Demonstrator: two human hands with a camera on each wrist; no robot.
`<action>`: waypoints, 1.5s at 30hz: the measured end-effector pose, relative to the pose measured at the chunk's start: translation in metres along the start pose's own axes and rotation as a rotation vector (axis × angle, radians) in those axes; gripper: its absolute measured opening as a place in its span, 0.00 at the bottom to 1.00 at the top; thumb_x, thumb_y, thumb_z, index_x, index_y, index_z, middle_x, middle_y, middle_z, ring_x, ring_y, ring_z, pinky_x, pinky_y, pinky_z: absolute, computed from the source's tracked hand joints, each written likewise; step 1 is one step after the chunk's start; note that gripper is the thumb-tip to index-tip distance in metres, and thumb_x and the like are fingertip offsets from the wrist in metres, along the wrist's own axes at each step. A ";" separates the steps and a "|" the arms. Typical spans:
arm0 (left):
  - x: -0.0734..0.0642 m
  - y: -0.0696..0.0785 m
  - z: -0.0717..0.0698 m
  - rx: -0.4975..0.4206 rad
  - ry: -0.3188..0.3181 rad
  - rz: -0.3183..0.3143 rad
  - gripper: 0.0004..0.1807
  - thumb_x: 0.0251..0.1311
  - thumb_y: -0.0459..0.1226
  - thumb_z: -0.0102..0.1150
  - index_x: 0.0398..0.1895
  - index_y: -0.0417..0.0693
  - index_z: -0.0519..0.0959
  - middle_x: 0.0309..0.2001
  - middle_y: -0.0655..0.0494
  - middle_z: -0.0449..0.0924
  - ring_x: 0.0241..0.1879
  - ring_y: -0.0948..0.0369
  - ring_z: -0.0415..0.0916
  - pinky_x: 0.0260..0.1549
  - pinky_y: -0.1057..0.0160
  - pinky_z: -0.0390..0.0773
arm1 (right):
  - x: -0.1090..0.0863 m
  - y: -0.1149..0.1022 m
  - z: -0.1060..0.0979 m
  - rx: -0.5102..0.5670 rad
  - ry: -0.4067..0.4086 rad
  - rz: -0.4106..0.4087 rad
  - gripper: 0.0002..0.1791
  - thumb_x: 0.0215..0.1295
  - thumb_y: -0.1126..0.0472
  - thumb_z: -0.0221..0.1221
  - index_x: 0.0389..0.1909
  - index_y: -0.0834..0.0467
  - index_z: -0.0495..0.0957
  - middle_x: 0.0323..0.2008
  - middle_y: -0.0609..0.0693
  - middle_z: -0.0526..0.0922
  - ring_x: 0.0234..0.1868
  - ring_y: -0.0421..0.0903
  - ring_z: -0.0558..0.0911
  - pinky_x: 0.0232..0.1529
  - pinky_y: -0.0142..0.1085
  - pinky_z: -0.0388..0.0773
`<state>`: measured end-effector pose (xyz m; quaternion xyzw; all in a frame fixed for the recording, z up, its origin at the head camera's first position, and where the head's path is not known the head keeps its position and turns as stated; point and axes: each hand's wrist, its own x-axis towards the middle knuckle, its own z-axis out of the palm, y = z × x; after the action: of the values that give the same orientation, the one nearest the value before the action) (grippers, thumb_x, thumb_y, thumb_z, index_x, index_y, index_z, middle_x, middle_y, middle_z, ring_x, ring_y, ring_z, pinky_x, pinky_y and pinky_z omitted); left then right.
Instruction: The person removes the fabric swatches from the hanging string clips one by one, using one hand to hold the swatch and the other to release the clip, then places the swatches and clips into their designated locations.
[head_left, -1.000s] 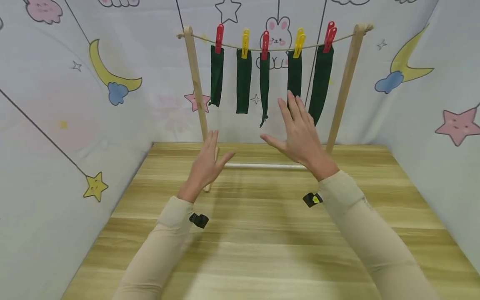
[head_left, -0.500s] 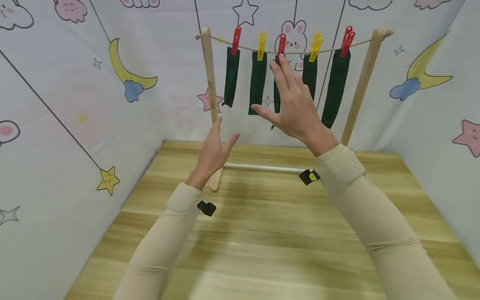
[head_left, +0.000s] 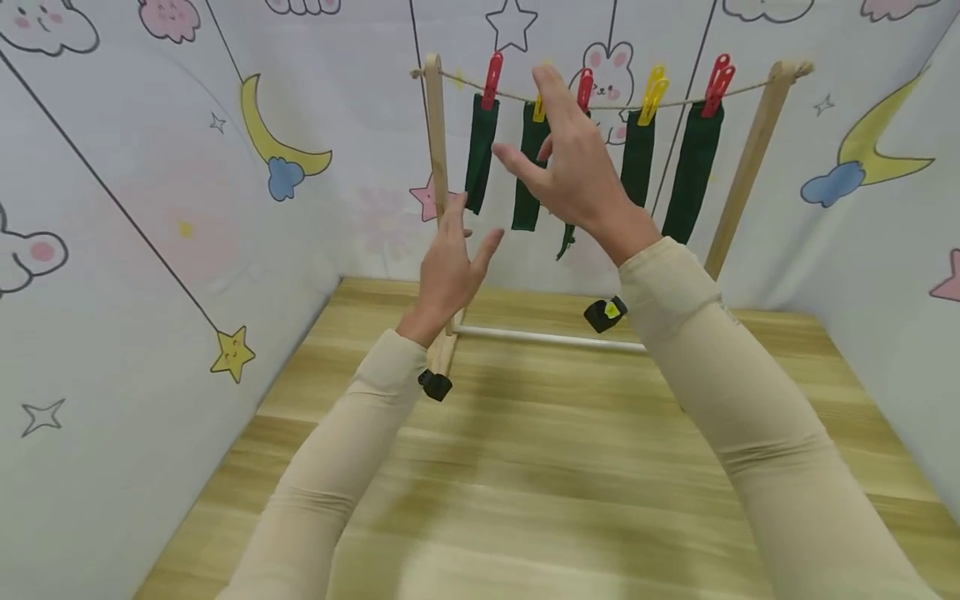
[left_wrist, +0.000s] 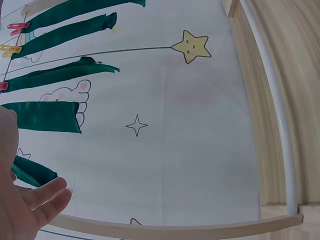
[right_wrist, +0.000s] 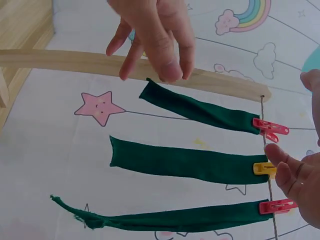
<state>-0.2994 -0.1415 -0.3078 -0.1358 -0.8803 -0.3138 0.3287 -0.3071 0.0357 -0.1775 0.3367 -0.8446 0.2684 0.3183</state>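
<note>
Several dark green cloth strips (head_left: 527, 204) hang from a cord (head_left: 686, 102), held by red and yellow clothespins (head_left: 652, 96). My right hand (head_left: 581, 167) is raised with fingers extended, overlapping the second and third strips from the left in the head view. In the right wrist view, its fingertips (right_wrist: 272, 152) are right by the second strip's yellow clothespin (right_wrist: 261, 169). My left hand (head_left: 448, 271) is lower, thumb spread, its fingertips near the bottom of the leftmost strip (head_left: 482, 154). Neither hand holds anything. The right hand covers most of the third strip in the head view.
Two wooden posts (head_left: 753, 167) carry the cord, with a white bar (head_left: 547, 337) joining them low down. The rack stands at the back of a wood-grain table (head_left: 525, 467), enclosed by white printed fabric walls (head_left: 150, 333).
Both hands have risen. The right hand has moved left along the line, from the fourth strip towards the second; the left has come up to the leftmost strip. The rack sits farther right in view.
</note>
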 end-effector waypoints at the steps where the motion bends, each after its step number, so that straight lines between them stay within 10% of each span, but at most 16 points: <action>1: 0.003 0.000 -0.001 0.017 0.005 0.002 0.42 0.59 0.61 0.43 0.70 0.49 0.46 0.69 0.59 0.48 0.47 0.59 0.73 0.35 0.58 0.77 | 0.003 -0.002 0.000 0.012 -0.002 0.003 0.44 0.59 0.39 0.52 0.70 0.52 0.43 0.69 0.42 0.44 0.28 0.40 0.75 0.42 0.28 0.73; 6: 0.023 0.002 -0.008 0.033 0.028 -0.006 0.44 0.59 0.61 0.43 0.71 0.50 0.42 0.69 0.58 0.48 0.40 0.61 0.75 0.29 0.64 0.76 | 0.025 -0.012 0.000 0.009 -0.024 0.035 0.43 0.60 0.39 0.50 0.70 0.53 0.45 0.69 0.43 0.48 0.41 0.37 0.77 0.50 0.25 0.67; 11: 0.046 0.007 -0.010 -0.015 0.046 -0.018 0.43 0.59 0.60 0.42 0.70 0.49 0.42 0.64 0.53 0.59 0.29 0.64 0.74 0.29 0.69 0.75 | 0.048 -0.018 0.001 -0.026 -0.036 0.098 0.40 0.62 0.41 0.48 0.69 0.56 0.47 0.68 0.46 0.51 0.66 0.34 0.48 0.61 0.25 0.45; 16: 0.058 0.012 -0.006 -0.004 0.066 0.007 0.43 0.60 0.59 0.42 0.70 0.47 0.44 0.55 0.49 0.67 0.25 0.63 0.72 0.34 0.69 0.75 | 0.058 -0.016 0.006 0.007 -0.045 0.178 0.38 0.64 0.44 0.48 0.69 0.56 0.48 0.68 0.46 0.52 0.66 0.34 0.50 0.61 0.25 0.47; 22: 0.063 0.016 -0.001 -0.151 0.055 -0.074 0.40 0.61 0.57 0.45 0.69 0.47 0.47 0.66 0.53 0.57 0.51 0.62 0.72 0.49 0.64 0.70 | 0.061 -0.012 0.012 0.063 -0.133 0.261 0.39 0.64 0.47 0.50 0.70 0.53 0.44 0.68 0.47 0.53 0.47 0.41 0.77 0.53 0.25 0.64; 31: 0.072 0.020 -0.016 -0.483 0.042 -0.133 0.33 0.65 0.48 0.46 0.67 0.43 0.52 0.62 0.52 0.63 0.24 0.59 0.78 0.30 0.65 0.78 | 0.076 -0.016 0.017 0.207 -0.180 0.353 0.40 0.63 0.51 0.52 0.70 0.47 0.40 0.41 0.54 0.75 0.27 0.43 0.79 0.30 0.30 0.77; 36: 0.072 0.027 -0.026 -0.779 0.020 -0.155 0.27 0.64 0.38 0.49 0.64 0.39 0.57 0.55 0.49 0.71 0.28 0.50 0.77 0.30 0.60 0.79 | 0.082 -0.015 0.016 0.179 -0.187 0.363 0.38 0.64 0.52 0.50 0.70 0.47 0.41 0.42 0.55 0.76 0.26 0.42 0.78 0.31 0.29 0.77; 45: 0.075 0.028 -0.023 -0.814 0.066 -0.204 0.17 0.64 0.33 0.48 0.55 0.35 0.68 0.43 0.44 0.77 0.27 0.48 0.77 0.30 0.61 0.79 | 0.084 -0.012 0.021 0.183 -0.139 0.332 0.29 0.68 0.52 0.43 0.69 0.51 0.49 0.59 0.49 0.68 0.29 0.44 0.80 0.26 0.23 0.74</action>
<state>-0.3318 -0.1322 -0.2319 -0.1567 -0.6825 -0.6711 0.2436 -0.3539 -0.0192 -0.1281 0.2381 -0.8805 0.3687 0.1789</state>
